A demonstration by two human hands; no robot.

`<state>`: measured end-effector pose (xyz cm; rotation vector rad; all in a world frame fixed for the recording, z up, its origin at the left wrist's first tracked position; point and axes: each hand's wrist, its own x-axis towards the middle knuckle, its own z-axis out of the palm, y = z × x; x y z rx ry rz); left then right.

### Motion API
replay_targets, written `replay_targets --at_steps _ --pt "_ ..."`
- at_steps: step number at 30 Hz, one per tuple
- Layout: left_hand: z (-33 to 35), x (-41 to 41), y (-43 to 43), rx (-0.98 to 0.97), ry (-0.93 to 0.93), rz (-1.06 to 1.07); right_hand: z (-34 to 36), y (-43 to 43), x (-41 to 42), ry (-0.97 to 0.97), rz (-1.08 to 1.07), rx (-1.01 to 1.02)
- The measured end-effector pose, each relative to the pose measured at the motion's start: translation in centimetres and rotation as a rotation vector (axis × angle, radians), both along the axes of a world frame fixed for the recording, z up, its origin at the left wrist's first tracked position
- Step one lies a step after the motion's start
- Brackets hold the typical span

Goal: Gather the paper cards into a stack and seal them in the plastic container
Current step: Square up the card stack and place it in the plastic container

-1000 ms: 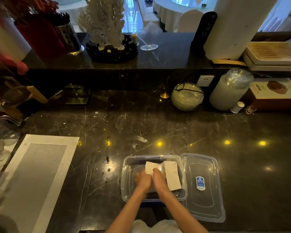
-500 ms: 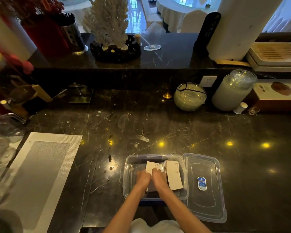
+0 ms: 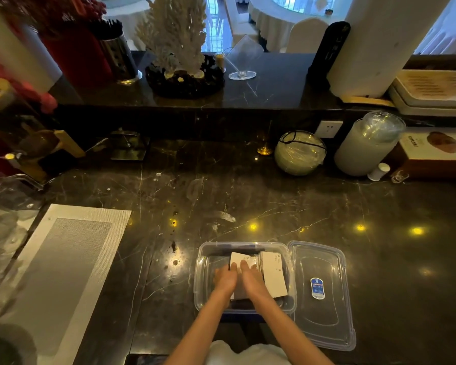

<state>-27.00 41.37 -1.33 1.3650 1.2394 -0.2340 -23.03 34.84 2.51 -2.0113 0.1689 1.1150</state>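
A clear plastic container (image 3: 202, 262) sits near the front edge of the dark marble counter. White paper cards lie inside it. One card (image 3: 238, 259) pokes out under my fingertips. Another stack of cards (image 3: 274, 275) leans at the container's right side. My left hand (image 3: 225, 279) and my right hand (image 3: 252, 279) lie side by side inside the container, palms down, pressing on the cards. The clear lid (image 3: 324, 306), with a blue sticker (image 3: 317, 287), lies flat on the counter just right of the container.
A grey woven placemat (image 3: 63, 259) lies at the left. At the back stand a round glass bowl (image 3: 300, 153), a stack of plastic cups (image 3: 366, 144), a small white bottle (image 3: 378, 172) and a brown box (image 3: 437, 154). Glassware (image 3: 3, 206) sits at the far left.
Both hands stay pressed on the cards in the container. Only the camera view has shifted slightly; nothing else has visibly moved.
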Motion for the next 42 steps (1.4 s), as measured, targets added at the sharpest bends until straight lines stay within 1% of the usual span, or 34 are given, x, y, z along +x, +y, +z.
replay_targets --at_steps 2,4,7,12,21,25,27,29,31,32,33,35,37,42 --pt "0.2 -0.5 0.1 -0.034 -0.066 0.028 -0.1 -0.4 0.0 -0.028 0.031 0.031" --pt "0.2 -0.8 -0.1 -0.060 -0.106 -0.008 0.1 -0.8 -0.2 -0.042 0.047 0.057" --pt "0.3 -0.8 -0.6 -0.051 -0.096 -0.062 0.1 -1.2 -0.4 -0.067 0.062 0.086" --pt "0.3 -0.5 -0.8 -0.011 -0.078 -0.078 0.4 -1.4 -0.2 -0.077 0.055 0.109" --pt "0.8 -0.5 -0.7 -0.034 -0.057 -0.086 0.6 -1.4 -0.4 -0.051 0.083 0.124" --pt "1.3 -0.6 -0.6 -0.007 -0.051 -0.051 0.9 -1.7 -0.1 -0.050 0.125 0.130" --pt "1.6 -0.6 -0.7 0.083 -0.024 -0.042 1.1 -2.4 0.3 -0.119 0.203 0.110" --pt "2.0 -0.5 -0.9 0.186 -0.026 -0.069 1.3 -3.3 0.7 -0.322 0.260 0.051" --pt "2.7 -0.4 -1.3 0.297 -0.032 -0.172 1.2 -4.3 0.9 -0.591 0.344 -0.088" --pt "2.9 -0.5 -1.5 0.356 -0.023 -0.242 1.1 -4.7 1.1 -0.685 0.400 -0.163" --pt "3.0 -0.5 -1.7 0.407 -0.012 -0.310 0.9 -5.1 1.2 -0.727 0.450 -0.222" --pt "3.0 -0.5 -2.1 0.472 0.015 -0.429 0.4 -5.6 1.4 -0.685 0.520 -0.275" --pt "2.9 -0.7 -2.2 0.487 0.041 -0.510 0.2 -5.8 1.3 -0.624 0.554 -0.289" --pt "2.5 -1.4 -1.9 0.491 0.017 -0.581 0.0 -6.0 1.0 -0.639 0.581 -0.304"
